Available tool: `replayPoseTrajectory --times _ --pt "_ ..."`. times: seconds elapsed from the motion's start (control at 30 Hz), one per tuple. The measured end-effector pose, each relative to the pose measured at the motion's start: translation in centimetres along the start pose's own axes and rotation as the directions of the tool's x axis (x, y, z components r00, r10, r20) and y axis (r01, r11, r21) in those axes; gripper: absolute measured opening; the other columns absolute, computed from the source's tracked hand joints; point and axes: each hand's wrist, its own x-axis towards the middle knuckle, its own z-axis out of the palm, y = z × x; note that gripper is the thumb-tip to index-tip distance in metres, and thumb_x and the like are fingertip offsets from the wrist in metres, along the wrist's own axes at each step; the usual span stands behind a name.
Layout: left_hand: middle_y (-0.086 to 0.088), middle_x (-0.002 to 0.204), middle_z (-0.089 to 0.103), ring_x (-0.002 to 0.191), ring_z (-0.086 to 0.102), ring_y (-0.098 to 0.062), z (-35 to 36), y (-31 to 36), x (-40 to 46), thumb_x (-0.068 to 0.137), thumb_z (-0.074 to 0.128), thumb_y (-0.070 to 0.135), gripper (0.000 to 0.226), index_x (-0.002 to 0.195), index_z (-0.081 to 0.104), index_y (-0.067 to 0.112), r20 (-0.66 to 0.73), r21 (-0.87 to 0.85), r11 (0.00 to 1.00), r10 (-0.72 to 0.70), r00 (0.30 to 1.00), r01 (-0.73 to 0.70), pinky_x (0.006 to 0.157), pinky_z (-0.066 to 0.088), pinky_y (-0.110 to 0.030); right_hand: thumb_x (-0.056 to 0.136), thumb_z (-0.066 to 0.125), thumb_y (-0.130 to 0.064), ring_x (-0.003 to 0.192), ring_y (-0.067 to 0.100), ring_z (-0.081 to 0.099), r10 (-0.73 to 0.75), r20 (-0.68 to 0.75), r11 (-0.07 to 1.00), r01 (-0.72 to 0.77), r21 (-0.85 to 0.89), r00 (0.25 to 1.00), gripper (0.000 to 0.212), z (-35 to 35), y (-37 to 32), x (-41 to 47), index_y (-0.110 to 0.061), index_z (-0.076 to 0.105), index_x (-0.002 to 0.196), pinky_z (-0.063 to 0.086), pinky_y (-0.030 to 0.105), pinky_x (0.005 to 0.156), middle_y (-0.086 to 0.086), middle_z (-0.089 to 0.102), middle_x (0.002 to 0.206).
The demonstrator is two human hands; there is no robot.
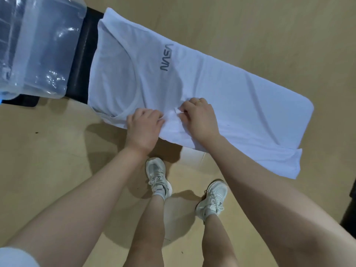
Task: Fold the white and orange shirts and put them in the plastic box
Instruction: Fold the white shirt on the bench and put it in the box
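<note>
A white shirt [202, 78] with a grey logo lies spread along a narrow black bench [82, 60], its hem hanging off the right end. At the shirt's near edge my left hand [142, 126] grips a bunch of the cloth with curled fingers. My right hand [198, 116], with a ring on one finger, pinches the cloth just beside it. The clear plastic box [38, 47] stands on the bench's left end, and I see no shirt in it. No orange shirt is in view.
A tan floor [269, 26] surrounds the bench. My two feet in white sneakers [158, 178] stand just in front of the bench. A dark object [351, 205] sits at the right edge of the view.
</note>
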Motion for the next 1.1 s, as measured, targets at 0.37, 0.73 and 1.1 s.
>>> replayPoseTrajectory --times 0.37,0.73,1.1 --pt "-0.017 0.1 0.063 0.096 0.057 -0.038 -2.8 -5.9 1.2 0.089 0.046 0.04 0.042 0.112 0.056 0.007 0.038 -0.239 0.966 -0.093 0.995 0.1 0.081 0.043 -0.043 0.092 0.041 -0.027 0.088 0.034 0.056 0.241 0.044 0.971 -0.241 0.001 0.97 0.025 -2.0 -1.0 3.2 -0.008 0.057 0.097 0.043 0.041 0.076 0.013 0.063 0.097" --pt "-0.004 0.133 0.049 0.126 0.044 -0.019 0.3 -7.8 -0.1 0.096 0.04 0.038 0.034 0.121 0.05 0.018 0.723 -0.682 -0.594 -0.462 0.514 0.426 0.102 0.029 -0.035 0.077 0.049 -0.012 0.082 0.039 0.058 0.058 0.035 0.971 -0.049 -0.233 0.998 0.024 -0.3 -2.4 1.4 0.0 0.059 0.095 0.039 0.036 0.067 0.019 0.063 0.095" --pt "0.001 0.081 0.056 0.054 0.047 -0.011 -4.5 -7.7 0.0 0.086 0.058 0.017 0.015 0.099 0.051 0.011 0.446 -0.878 -0.289 -0.784 0.432 0.382 0.044 0.043 -0.016 0.088 0.046 -0.004 0.08 0.021 0.049 0.296 0.192 0.922 -0.333 0.199 0.936 0.017 -2.7 -2.8 2.4 -0.006 0.05 0.105 0.04 0.024 0.065 0.002 0.053 0.085"
